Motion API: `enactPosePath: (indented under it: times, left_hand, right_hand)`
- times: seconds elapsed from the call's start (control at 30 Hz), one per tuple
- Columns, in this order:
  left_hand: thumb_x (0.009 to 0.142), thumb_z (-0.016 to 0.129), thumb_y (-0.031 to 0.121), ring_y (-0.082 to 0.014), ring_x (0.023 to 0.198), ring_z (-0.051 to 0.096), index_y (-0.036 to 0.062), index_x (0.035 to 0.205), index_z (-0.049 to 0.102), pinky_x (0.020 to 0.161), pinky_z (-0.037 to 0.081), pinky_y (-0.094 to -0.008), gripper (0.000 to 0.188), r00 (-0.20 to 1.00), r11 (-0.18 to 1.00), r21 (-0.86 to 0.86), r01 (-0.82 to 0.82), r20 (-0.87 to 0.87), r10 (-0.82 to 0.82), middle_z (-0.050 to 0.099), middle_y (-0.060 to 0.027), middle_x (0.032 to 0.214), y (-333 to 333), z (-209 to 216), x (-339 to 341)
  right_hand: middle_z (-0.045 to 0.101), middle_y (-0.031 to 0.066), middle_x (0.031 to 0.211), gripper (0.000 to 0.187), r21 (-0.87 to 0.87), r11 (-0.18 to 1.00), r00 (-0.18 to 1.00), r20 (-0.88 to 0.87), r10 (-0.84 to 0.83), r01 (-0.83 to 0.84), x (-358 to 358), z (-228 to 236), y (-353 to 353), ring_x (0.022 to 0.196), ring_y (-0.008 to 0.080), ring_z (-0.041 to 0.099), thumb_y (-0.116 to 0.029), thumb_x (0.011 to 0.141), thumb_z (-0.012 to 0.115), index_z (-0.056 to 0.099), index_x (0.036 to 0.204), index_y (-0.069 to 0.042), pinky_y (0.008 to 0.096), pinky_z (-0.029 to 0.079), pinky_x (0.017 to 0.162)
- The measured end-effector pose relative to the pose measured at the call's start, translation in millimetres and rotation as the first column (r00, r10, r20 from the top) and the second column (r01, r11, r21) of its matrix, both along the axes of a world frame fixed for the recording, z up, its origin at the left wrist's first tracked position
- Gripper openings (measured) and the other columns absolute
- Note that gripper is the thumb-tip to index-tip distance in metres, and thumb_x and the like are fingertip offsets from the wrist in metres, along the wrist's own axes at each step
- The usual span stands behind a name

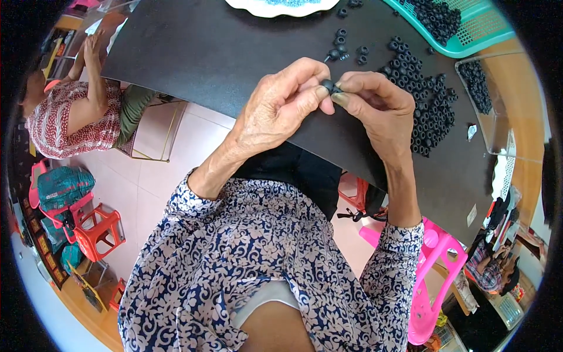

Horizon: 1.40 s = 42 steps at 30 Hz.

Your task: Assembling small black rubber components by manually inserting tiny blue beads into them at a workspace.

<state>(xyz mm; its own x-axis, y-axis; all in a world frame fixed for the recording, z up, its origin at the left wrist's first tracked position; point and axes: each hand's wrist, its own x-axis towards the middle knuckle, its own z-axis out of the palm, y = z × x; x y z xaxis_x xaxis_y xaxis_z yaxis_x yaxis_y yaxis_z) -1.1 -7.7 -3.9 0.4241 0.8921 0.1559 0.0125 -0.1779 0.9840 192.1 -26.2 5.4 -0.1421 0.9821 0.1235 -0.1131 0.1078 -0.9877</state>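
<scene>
Above the near edge of the dark table (pixel 193 53), both hands meet at a small black round piece (pixel 328 85). My left hand (pixel 275 111) pinches it between thumb and fingers. Against its right side press the thumb and fingertips of my right hand (pixel 381 105), also closed in a pinch; whatever else they hold is too small or hidden to name. Just beyond the hands lie a few loose black pieces (pixel 335 54), with something thin and shiny beside them. To the right spreads a loose heap of small black rings (pixel 431 108).
A teal basket (pixel 478 32) with more black pieces stands at the far right, beside a clear plastic box (pixel 498 132). A white scalloped plate (pixel 252 9) sits at the far edge. Nearby are a pink chair (pixel 431 276) and, at left, a seated person (pixel 82 120).
</scene>
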Motion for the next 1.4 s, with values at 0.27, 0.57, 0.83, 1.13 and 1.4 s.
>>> enactPosePath:
  times: [0.27, 0.57, 0.83, 1.13, 1.4]
  left_hand:
    - [0.094, 0.054, 0.014, -0.0072, 0.059, 0.050, 0.0026, 0.102, 0.056, 0.054, 0.040, -0.0237, 0.014, 0.999, 0.998, 0.057, 0.027, 0.023, -0.028, 0.065, -0.0022, 0.072, 2.1, -1.2, 0.9]
    - [0.096, 0.050, 0.019, -0.0090, 0.059, 0.047, 0.0040, 0.104, 0.057, 0.054, 0.039, -0.0270, 0.019, 0.987, 0.987, -0.002, 0.159, 0.026, -0.159, 0.065, -0.0026, 0.073, 4.0, 0.2, -2.3]
    - [0.096, 0.048, 0.018, -0.0143, 0.066, 0.058, 0.0038, 0.107, 0.057, 0.060, 0.045, -0.0286, 0.019, 0.980, 0.979, 0.046, 0.200, -0.005, -0.200, 0.063, -0.0045, 0.074, 2.4, 2.5, -3.8]
    - [0.095, 0.051, 0.014, -0.0115, 0.063, 0.057, 0.0004, 0.110, 0.057, 0.057, 0.044, -0.0251, 0.021, 0.963, 0.955, 0.122, 0.270, -0.060, -0.265, 0.063, -0.0047, 0.073, 2.7, 8.1, -4.7]
    - [0.094, 0.051, 0.012, -0.0116, 0.058, 0.055, 0.0010, 0.109, 0.057, 0.053, 0.043, -0.0252, 0.019, 0.968, 0.953, 0.167, 0.252, -0.059, -0.245, 0.062, -0.0035, 0.072, 0.7, 7.8, -1.4]
  right_hand:
    - [0.065, 0.0082, 0.098, 0.019, 0.032, 0.999, 0.998, 0.059, 0.036, -0.038, 3.6, 0.4, 1.6, 0.089, 0.0125, 0.062, 0.008, 0.078, 0.071, 0.066, 0.095, 0.002, 0.0236, 0.051, 0.081]
    - [0.063, 0.0053, 0.094, 0.020, -0.043, 0.992, 0.992, 0.025, 0.121, -0.120, 6.7, 5.6, 0.5, 0.088, 0.0116, 0.060, 0.008, 0.074, 0.073, 0.065, 0.091, 0.001, 0.0237, 0.048, 0.081]
    - [0.064, 0.0038, 0.091, 0.022, -0.113, 0.974, 0.979, -0.071, 0.191, -0.198, 10.7, 0.5, 3.0, 0.084, 0.0106, 0.062, 0.005, 0.075, 0.074, 0.062, 0.093, 0.000, 0.0225, 0.051, 0.077]
    - [0.066, 0.0028, 0.089, 0.021, -0.141, 0.934, 0.944, -0.089, 0.318, -0.328, 20.8, 1.0, 8.0, 0.081, 0.0094, 0.065, 0.004, 0.076, 0.074, 0.062, 0.092, 0.000, 0.0212, 0.053, 0.073]
    - [0.066, 0.0024, 0.088, 0.019, -0.151, 0.924, 0.936, -0.045, 0.350, -0.352, 24.0, -1.7, 13.1, 0.080, 0.0080, 0.064, 0.004, 0.076, 0.074, 0.061, 0.090, 0.000, 0.0205, 0.053, 0.072]
